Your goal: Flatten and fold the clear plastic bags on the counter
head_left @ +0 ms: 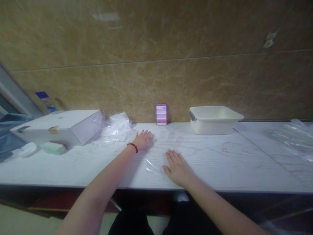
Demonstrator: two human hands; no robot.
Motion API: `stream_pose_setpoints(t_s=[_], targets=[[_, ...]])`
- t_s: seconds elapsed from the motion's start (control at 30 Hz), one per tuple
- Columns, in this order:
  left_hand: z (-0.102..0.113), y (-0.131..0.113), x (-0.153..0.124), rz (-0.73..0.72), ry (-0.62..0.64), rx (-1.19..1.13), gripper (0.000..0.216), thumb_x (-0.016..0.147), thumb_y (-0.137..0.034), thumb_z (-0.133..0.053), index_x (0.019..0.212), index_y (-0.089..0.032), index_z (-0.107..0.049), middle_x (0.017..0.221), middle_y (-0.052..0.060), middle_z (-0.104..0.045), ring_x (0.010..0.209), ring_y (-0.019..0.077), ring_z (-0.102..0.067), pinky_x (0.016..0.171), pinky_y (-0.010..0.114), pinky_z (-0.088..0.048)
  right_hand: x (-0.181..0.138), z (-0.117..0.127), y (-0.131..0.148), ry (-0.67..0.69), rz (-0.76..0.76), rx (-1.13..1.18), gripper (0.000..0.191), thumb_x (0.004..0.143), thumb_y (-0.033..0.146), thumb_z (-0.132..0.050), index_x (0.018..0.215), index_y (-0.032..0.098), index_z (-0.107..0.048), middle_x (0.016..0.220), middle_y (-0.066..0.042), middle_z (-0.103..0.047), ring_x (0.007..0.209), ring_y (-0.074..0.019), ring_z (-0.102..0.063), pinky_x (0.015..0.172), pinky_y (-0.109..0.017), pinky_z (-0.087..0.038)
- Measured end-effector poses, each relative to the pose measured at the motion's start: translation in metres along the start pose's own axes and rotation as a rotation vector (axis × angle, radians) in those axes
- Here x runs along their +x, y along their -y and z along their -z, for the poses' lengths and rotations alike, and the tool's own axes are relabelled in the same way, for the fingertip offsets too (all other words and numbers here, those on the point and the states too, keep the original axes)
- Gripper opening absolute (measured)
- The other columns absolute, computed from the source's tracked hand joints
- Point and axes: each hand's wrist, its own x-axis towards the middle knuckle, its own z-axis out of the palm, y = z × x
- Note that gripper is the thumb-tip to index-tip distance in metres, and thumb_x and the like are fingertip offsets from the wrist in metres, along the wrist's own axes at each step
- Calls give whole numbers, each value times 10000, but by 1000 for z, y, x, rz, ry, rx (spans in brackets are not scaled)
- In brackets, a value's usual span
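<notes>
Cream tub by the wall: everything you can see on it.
The cream tub looks like smooth plastic: roughly rectangular, open-topped, sides flaring to a rim. A grey piece sits at its left end, and a faint, blurred mark shows on the front. It stands upright on the white wood-grain table, its only visible contact; whether it touches the wall behind is unclear.

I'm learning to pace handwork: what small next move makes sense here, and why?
Probably the right hand should pinch the clear plastic: it lies close to that hand, and both this and the left hand look open, with nothing held.
</notes>
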Motion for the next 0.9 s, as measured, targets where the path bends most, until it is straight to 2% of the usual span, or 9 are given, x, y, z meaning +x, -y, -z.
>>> stream_pose_setpoints(t_s=[0.1,0.2,0.33,0.47,0.6,0.73,0.8,0.9], targets=[[2,-13,-32,-128,48,-7,517,811,-473,-171,1269,-241,-220,1343,23,-209,1232,196,-117,972,436,-95,0,1,0,13,-4,6,594,792,466,-222,1265,112,-280,1325,-93,-218,1217,-222,-162,989,-387,-87],[3,-24,-68,-266,92,6,581,785,-524,-201,1284,-227,-177,1347,37,-190,1234,201,-99,975,436,-64,0,1,0,10,1,6,597,791,470,-218,1268,115,-274,1326,-89,-219,1217,-225,-160,987,-389,-87],[2,-24,-96,-220,129,38,699,727,-611,-221,1294,-212,-138,1355,74,-145,1229,247,-103,949,491,-69,-1,1,0,-3,10,0,604,790,480,-209,1267,117,-275,1325,-92,-226,1216,-227,-157,986,-385,-81],[1,-12,-102,-157,126,61,837,634,-685,-296,1296,-197,-136,1358,99,-109,1226,281,-94,934,522,-60,-3,2,0,-4,-36,-2,629,768,535,-215,1267,157,-279,1329,-94,-215,1219,-251,-133,970,-426,-64],[2,-1,-102,-144,102,31,915,571,-691,-391,1296,-196,-131,1355,99,-131,1227,273,-95,957,481,-60,-5,6,2,2,-89,2,680,720,618,-231,1262,210,-284,1332,-96,-206,1214,-278,-131,949,-466,-51],[-1,5,-99,-54,-23,-63,702,695,-590,-344,1266,-198,-233,1329,74,-237,1211,209,-191,983,362,-144,-6,11,3,-27,-105,25,648,720,603,-274,1238,216,-327,1313,-88,-252,1208,-274,-155,950,-454,-85],[-5,7,-96,33,-101,-84,583,760,-503,-303,1227,-156,-311,1284,85,-323,1181,180,-263,975,296,-193,-5,12,2,-84,-123,47,558,753,537,-292,1189,205,-398,1280,-83,-316,1193,-262,-202,952,-429,-122],[-11,7,-91,111,-160,-42,490,779,-398,-324,1173,-111,-380,1221,103,-399,1140,181,-323,965,279,-217,-4,11,1,-161,-106,78,419,780,418,-325,1081,185,-501,1190,-78,-430,1142,-228,-301,952,-370,-178]])
